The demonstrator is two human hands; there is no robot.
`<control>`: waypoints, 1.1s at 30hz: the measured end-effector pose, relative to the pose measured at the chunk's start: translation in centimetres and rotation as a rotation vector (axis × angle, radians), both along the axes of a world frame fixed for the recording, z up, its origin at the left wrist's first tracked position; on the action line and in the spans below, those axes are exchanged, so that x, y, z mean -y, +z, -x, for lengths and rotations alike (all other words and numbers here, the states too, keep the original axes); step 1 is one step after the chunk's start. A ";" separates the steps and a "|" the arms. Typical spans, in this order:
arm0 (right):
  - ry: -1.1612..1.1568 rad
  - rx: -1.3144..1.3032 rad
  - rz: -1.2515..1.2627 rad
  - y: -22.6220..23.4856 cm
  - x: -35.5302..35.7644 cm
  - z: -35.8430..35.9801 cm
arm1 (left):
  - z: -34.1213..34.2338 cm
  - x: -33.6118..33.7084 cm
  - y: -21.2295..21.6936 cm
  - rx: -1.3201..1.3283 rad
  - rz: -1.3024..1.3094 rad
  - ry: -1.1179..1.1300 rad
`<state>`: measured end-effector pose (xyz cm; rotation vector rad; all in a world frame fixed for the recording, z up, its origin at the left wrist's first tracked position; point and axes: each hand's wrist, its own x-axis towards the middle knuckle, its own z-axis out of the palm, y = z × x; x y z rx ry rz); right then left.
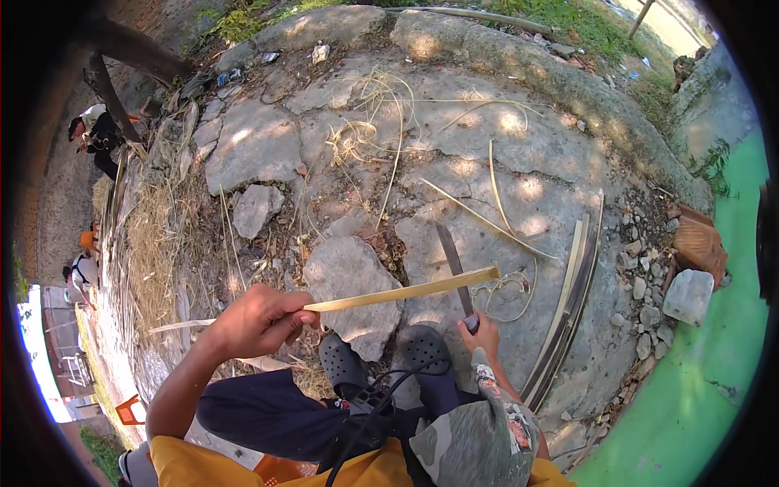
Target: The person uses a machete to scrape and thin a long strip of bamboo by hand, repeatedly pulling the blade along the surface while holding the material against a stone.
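My left hand (pixel 264 321) is closed around a long, pale bamboo strip (pixel 398 292). One end of the strip points right; a thin pale length also shows on the left side of the hand. In my right hand (pixel 482 334) is a knife (pixel 451 258) with a long dark blade pointing away from me. Strip and blade cross near the strip's right end; whether they touch I cannot tell. A camouflage cloth (pixel 466 446) lies over my right thigh.
Long bamboo slats (pixel 570 304) lie at the right, beside rubble and a green surface (pixel 682 390). Thin strips (pixel 487 219) and curled shavings (pixel 355 142) litter the cracked concrete. Loose slabs (pixel 353 284) lie before my clogs (pixel 423 351). People (pixel 99 134) are at the far left.
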<state>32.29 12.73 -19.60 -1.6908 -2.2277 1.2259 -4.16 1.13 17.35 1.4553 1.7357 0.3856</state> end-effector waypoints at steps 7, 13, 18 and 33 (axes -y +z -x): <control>-0.056 0.003 -0.036 0.4 0.2 -1.4 | -1.4 -0.8 0.2 -0.254 -0.287 0.001; -0.079 0.017 -0.036 0.3 0.2 -2.4 | -2.3 -0.5 0.9 -0.351 -0.355 0.025; -0.093 -0.009 -0.017 1.1 0.5 -2.3 | -3.0 0.1 1.6 -0.410 -0.381 0.069; 0.100 -0.329 0.324 4.9 -2.4 3.0 | -1.4 8.6 -11.6 -0.020 0.387 0.448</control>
